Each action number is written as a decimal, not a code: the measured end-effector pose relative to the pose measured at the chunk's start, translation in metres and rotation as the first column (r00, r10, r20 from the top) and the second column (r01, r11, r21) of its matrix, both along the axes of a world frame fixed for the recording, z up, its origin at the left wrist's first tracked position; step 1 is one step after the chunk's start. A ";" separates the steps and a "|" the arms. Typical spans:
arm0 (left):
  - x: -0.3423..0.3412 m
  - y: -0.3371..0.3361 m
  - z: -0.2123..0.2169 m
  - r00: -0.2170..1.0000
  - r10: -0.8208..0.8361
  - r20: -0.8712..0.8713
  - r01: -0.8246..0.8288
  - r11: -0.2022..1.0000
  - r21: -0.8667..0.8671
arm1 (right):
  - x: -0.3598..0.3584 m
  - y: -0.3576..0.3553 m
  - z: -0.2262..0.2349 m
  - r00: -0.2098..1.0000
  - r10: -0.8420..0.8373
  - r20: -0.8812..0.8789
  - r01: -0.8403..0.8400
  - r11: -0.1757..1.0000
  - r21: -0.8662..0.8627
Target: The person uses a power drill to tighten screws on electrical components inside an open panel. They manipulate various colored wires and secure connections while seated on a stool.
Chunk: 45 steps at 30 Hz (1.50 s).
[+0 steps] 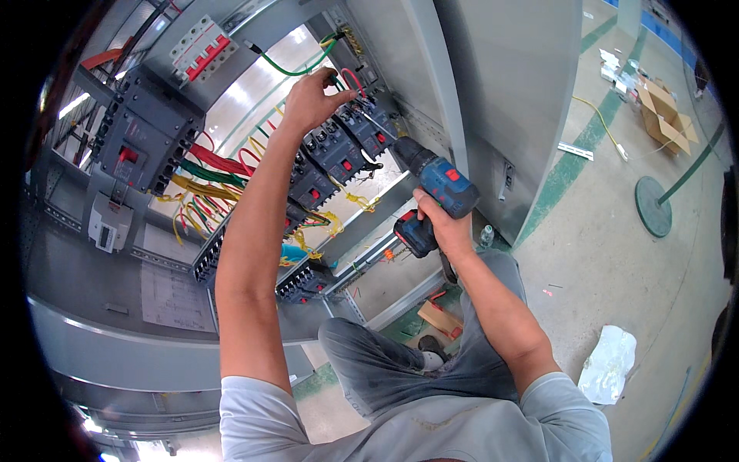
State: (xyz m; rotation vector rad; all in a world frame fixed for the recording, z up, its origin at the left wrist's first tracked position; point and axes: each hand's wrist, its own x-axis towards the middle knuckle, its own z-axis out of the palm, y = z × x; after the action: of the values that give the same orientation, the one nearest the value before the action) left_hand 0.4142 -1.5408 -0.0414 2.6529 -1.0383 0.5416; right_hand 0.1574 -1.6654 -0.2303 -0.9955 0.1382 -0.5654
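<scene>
My right hand (446,229) is wrapped round the grip of a blue and black cordless drill (443,181). The drill's long thin bit (376,122) points up and left, its tip at the terminals of the farthest moulded-case circuit breaker (368,132) in a row. At that same end my left hand (309,102) reaches over the row, fingers curled and thumb stretched toward the bit tip. What its fingers hold is hidden. A green wire (289,73) loops just above it, and a red wire (352,77) curves beside the fingertips.
A large breaker (146,127) and a red-switched miniature breaker (204,50) sit at the cabinet's left. Bundled coloured wires (212,173) run under my left forearm. To the right stands a grey cabinet panel (516,92). Beyond it are a cardboard box (662,115) and a green round base (653,206).
</scene>
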 end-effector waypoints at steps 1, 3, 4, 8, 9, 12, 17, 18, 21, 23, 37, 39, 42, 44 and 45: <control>-0.002 -0.001 0.001 1.000 -0.001 -0.008 0.001 1.000 0.006 | 0.000 0.000 -0.001 1.000 -0.008 -0.005 0.008 1.000 -0.007; -0.008 -0.004 0.001 1.000 -0.003 -0.023 0.004 1.000 0.017 | 0.002 0.000 -0.005 1.000 -0.024 -0.015 0.024 0.999 -0.021; -0.004 -0.003 -0.001 1.000 -0.015 -0.011 0.015 1.000 0.008 | 0.003 0.001 -0.006 0.999 -0.038 -0.008 0.037 0.998 -0.043; 0.001 -0.003 -0.002 1.000 -0.024 -0.017 0.023 1.000 -0.010 | 0.007 -0.003 -0.011 0.995 -0.098 0.005 0.097 0.977 -0.190; 0.000 -0.005 -0.001 0.999 -0.016 -0.033 0.016 1.000 -0.010 | 0.008 -0.005 -0.011 0.993 -0.115 0.006 0.113 0.964 -0.241; 0.002 -0.002 -0.001 0.999 -0.032 -0.029 0.032 0.999 -0.009 | 0.006 -0.005 0.010 0.987 -0.155 0.039 0.159 0.929 -0.333; 0.005 0.000 -0.005 0.999 -0.034 -0.008 0.034 0.999 -0.010 | 0.002 -0.016 0.016 0.992 -0.116 -0.052 0.089 0.926 -0.368; 0.006 0.002 -0.006 0.999 -0.032 -0.003 0.032 0.999 -0.008 | 0.002 -0.017 0.014 0.992 -0.100 -0.071 0.068 0.929 -0.364; 0.006 -0.001 -0.005 0.998 -0.056 -0.023 0.056 0.998 -0.020 | 0.009 -0.017 0.005 0.992 -0.125 -0.011 0.113 0.931 -0.346; 0.007 0.001 -0.006 0.998 -0.058 -0.016 0.057 0.998 -0.022 | 0.009 -0.014 0.008 0.996 -0.090 -0.023 0.079 0.951 -0.300; 0.015 0.002 -0.006 0.996 -0.059 -0.073 0.055 0.997 -0.045 | 0.008 -0.009 0.007 0.990 -0.137 -0.029 0.120 0.936 -0.332; 0.014 0.001 -0.006 0.996 -0.062 -0.064 0.059 0.997 -0.046 | 0.013 -0.010 0.001 0.994 -0.109 -0.025 0.098 0.957 -0.272; 0.016 0.001 -0.007 0.996 -0.056 -0.066 0.053 0.997 -0.050 | 0.016 -0.009 -0.003 0.986 -0.138 -0.095 0.104 0.948 -0.300; 0.017 0.001 -0.006 0.996 -0.051 -0.073 0.048 0.998 -0.047 | 0.015 -0.006 0.003 0.987 -0.156 -0.030 0.135 0.923 -0.360; 0.018 0.002 -0.005 0.996 -0.051 -0.075 0.048 0.998 -0.042 | 0.015 -0.006 0.005 0.987 -0.163 0.002 0.151 0.909 -0.389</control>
State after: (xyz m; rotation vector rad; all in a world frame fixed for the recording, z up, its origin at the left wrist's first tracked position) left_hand 0.4321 -1.5392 -0.0467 2.5841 -1.0563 0.4424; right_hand 0.1723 -1.6711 -0.2254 -1.3892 0.1367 -0.7439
